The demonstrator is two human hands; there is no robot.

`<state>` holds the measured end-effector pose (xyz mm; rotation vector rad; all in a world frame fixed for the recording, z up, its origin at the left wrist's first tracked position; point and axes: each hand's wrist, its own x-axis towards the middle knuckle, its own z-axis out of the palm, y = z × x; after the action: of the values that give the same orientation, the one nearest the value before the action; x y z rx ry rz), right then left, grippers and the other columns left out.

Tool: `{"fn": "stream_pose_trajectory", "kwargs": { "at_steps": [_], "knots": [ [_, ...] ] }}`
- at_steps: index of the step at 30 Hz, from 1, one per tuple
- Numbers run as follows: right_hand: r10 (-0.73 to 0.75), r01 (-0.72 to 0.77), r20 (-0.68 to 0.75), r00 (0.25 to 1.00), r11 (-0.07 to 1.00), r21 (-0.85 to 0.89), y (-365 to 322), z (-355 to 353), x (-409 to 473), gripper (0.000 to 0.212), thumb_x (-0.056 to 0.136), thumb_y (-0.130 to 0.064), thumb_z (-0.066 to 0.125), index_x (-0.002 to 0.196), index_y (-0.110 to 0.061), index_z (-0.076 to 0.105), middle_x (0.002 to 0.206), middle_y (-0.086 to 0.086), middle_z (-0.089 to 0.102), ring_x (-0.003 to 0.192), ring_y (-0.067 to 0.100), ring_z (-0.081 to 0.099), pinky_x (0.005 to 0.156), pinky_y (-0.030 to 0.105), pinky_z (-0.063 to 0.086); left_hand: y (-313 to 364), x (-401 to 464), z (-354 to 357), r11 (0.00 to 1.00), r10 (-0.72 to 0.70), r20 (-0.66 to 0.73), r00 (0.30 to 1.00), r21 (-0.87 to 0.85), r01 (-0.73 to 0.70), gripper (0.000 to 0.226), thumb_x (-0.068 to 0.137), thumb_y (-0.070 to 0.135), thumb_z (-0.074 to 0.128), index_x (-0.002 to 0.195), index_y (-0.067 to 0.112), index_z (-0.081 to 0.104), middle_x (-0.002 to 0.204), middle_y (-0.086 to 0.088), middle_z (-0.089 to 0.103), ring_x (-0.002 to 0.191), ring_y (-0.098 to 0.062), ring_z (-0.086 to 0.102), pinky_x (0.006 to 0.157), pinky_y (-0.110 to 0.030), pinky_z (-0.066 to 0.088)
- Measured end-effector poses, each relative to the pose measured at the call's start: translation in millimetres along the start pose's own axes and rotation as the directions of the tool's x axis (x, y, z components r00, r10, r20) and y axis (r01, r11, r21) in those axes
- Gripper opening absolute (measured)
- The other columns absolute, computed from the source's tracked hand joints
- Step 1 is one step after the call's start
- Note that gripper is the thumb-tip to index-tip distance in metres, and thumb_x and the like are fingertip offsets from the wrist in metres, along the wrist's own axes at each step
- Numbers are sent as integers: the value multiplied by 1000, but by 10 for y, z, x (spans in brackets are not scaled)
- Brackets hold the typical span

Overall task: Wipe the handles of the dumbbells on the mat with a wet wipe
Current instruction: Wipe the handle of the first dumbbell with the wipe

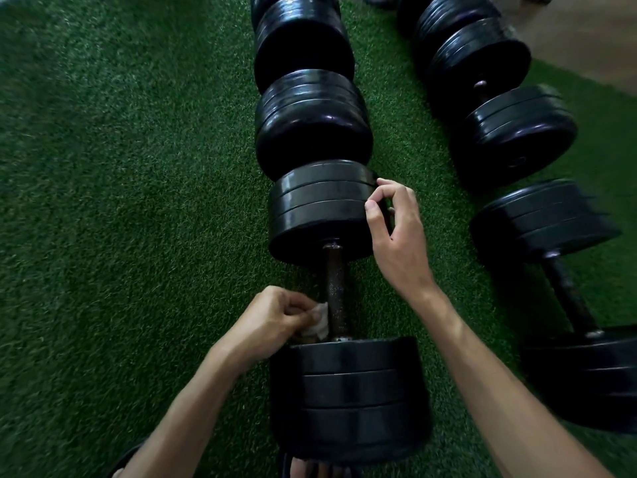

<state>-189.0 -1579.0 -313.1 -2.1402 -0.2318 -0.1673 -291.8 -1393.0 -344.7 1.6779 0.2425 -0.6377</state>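
Observation:
A black dumbbell lies lengthwise on the green turf mat [138, 201], its dark knurled handle [336, 284] running between a far plate stack [320, 212] and a near plate stack [351, 398]. My left hand [275, 319] pinches a crumpled white wet wipe [319, 320] against the left side of the handle, close to the near plates. My right hand [396, 236] grips the right edge of the far plate stack with curled fingers and thumb.
More black dumbbells lie end to end beyond it [310, 125] and in a second row on the right [517, 132], [565, 294]. Bare turf spreads to the left. A pale floor [586, 36] shows at the top right. A foot [310, 470] is at the bottom edge.

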Motion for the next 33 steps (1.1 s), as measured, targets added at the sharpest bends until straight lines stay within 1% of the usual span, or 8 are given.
{"fn": "stream_pose_trajectory", "kwargs": {
  "at_steps": [5,9,13,17,20,24,28,33],
  "knots": [
    [5,-5,12,1000,1000,-11,-11,-17,7,8,104,-18,53,107,-13,58,131,1,52,132,5,43,107,6,27,54,173,74,997,39,-299,954,-56,-58,19,92,6,68,109,11,74,90,-11,78,82,-22,75,73,-33,62],
    [-1,2,24,1000,1000,-23,-2,-31,8,8,104,-19,53,108,-14,58,130,-2,51,133,3,42,108,7,28,81,208,128,989,-54,-164,985,-141,30,10,93,2,66,97,-2,74,87,-19,75,72,-23,70,70,-32,61],
    [2,-2,7,1000,1000,-21,-2,-13,3,8,104,-19,53,107,-14,58,129,-2,52,132,5,43,108,8,28,53,51,37,996,-89,55,995,-7,89,13,91,9,70,94,-2,77,81,-10,76,62,-5,63,57,-12,46],
    [-1,2,4,1000,1000,-28,-15,-15,2,7,104,-18,53,107,-15,58,129,-1,52,133,6,43,109,11,30,103,51,-113,986,-74,142,987,161,51,11,88,14,74,97,10,80,92,-8,78,71,-3,63,64,-15,48],
    [-42,42,-3,999,995,-91,-53,-49,-39,10,102,-17,55,109,-14,61,129,0,53,132,9,45,113,21,33,187,33,-203,952,4,20,1000,306,-10,13,88,13,73,92,23,80,84,5,79,70,-4,70,66,-24,55],
    [-315,300,0,949,905,-301,-131,-38,-232,16,96,-18,66,110,-13,72,125,7,56,119,21,49,104,24,38,397,-44,-358,965,195,-192,962,215,-152,11,84,15,77,89,25,77,84,10,78,81,-5,74,77,-26,61],
    [-345,384,180,921,881,-277,-216,-78,-345,29,94,-23,71,122,-16,73,130,6,54,122,21,44,103,14,30,561,-62,-501,944,314,-158,936,161,-289,10,83,20,78,93,22,78,88,6,78,86,-12,75,86,-42,60],
    [-321,443,348,881,819,-366,-267,-100,-327,34,92,-39,73,123,-26,73,147,4,43,134,25,33,117,35,31,649,-76,-538,925,376,-84,923,101,-367,11,85,12,75,96,14,77,91,-2,78,90,-20,75,89,-45,59]
  ]
}}
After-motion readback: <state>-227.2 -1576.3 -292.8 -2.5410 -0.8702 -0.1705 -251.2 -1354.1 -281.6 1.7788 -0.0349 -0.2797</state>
